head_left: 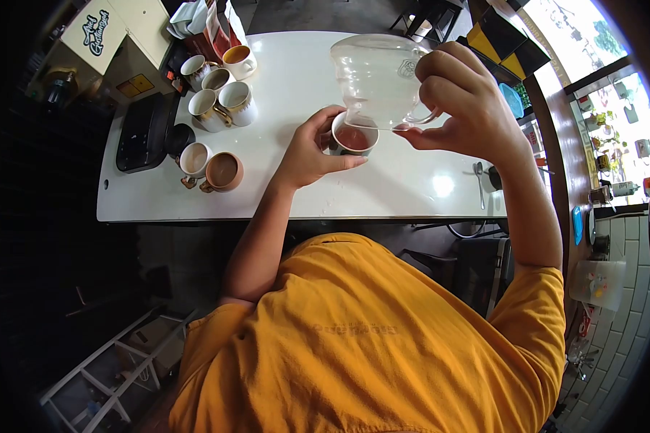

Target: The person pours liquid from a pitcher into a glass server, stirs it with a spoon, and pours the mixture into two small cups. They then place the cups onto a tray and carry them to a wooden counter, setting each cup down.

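Observation:
My left hand (307,150) is wrapped round the side of a cup (354,152) on the white table. Reddish liquid (353,136) shows inside it. Above the cup, my right hand (466,101) grips the handle of a clear pitcher (379,79), which is tipped over with its lower edge at the cup's mouth. A small printed emblem marks the pitcher's side. I cannot make out whether liquid is flowing from it.
Several mugs (237,101) stand together at the table's left; a white mug (194,159) and a brown mug (224,172) sit nearer. Beside them is a black appliance (141,130). A spoon (480,185) lies at the right end of the white table (289,206).

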Motion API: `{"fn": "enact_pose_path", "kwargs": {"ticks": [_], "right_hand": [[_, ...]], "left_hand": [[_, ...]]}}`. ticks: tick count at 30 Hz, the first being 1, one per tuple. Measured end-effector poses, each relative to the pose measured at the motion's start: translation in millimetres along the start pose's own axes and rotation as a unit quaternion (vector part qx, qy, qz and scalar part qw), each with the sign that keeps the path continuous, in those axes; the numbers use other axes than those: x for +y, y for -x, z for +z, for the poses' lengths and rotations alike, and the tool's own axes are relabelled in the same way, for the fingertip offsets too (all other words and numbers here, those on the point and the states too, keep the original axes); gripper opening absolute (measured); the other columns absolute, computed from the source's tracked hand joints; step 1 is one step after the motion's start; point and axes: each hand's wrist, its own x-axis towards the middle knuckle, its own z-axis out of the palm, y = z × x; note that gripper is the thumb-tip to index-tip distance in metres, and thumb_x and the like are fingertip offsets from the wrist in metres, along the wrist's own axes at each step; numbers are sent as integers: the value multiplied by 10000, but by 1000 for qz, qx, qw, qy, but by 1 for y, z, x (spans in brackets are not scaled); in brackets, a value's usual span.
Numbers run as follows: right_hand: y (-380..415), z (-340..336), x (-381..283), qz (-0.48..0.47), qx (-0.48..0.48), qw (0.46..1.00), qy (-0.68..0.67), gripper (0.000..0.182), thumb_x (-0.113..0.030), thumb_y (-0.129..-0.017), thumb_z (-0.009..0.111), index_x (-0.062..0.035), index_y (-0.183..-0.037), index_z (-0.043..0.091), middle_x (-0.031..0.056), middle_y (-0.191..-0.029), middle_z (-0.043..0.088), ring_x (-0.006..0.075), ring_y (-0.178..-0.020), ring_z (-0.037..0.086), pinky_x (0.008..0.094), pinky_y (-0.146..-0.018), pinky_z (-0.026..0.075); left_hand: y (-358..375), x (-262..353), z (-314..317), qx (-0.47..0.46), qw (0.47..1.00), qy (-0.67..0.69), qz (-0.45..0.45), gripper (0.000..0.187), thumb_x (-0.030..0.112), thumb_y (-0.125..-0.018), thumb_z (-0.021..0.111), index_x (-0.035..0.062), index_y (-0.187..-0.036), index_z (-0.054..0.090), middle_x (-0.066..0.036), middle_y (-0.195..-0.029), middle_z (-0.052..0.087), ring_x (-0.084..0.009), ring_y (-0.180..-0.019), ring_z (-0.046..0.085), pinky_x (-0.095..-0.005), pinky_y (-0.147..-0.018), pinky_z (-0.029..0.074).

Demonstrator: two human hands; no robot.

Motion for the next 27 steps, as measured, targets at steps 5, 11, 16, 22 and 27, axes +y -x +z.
{"fn": "enact_pose_path", "kwargs": {"ticks": [5,11,16,22,27], "right_hand": [[-7,-14,-6,3,16,1000,24,485,-187,-457,883,-95,-696,471,61,-875,539,219,-789,537,324,-624,462],[-1,-22,-4,-1,29,999,39,483,-184,-458,876,-90,-686,460,66,-864,537,229,-779,534,331,-631,459],[6,-24,-8,8,18,999,37,476,-184,-475,872,-89,-676,451,67,-847,531,235,-758,520,327,-623,455],[24,-23,-3,5,41,999,25,460,-168,-480,865,-81,-678,459,73,-840,529,236,-740,520,331,-614,456],[39,-29,-1,12,49,999,22,457,-176,-492,868,-75,-680,463,73,-823,521,227,-736,519,325,-601,448]], "left_hand": [[-2,2,6,1,1000,-11,15,812,102,-629,862,-30,-1301,425,-118,-1177,585,-169,-1050,592,-287,-909,480],[-4,4,12,3,1000,-10,13,792,89,-633,856,-36,-1290,432,-120,-1177,583,-177,-1057,593,-294,-920,481],[-6,4,19,-3,1000,-15,22,781,72,-636,849,-37,-1289,435,-117,-1169,581,-183,-1065,590,-295,-929,479],[-6,1,32,3,1000,-12,28,780,67,-633,848,-36,-1289,439,-110,-1162,579,-183,-1068,590,-294,-923,484],[-7,-1,42,4,999,-8,35,764,68,-629,850,-23,-1274,452,-102,-1153,578,-177,-1061,592,-285,-912,490]]}}
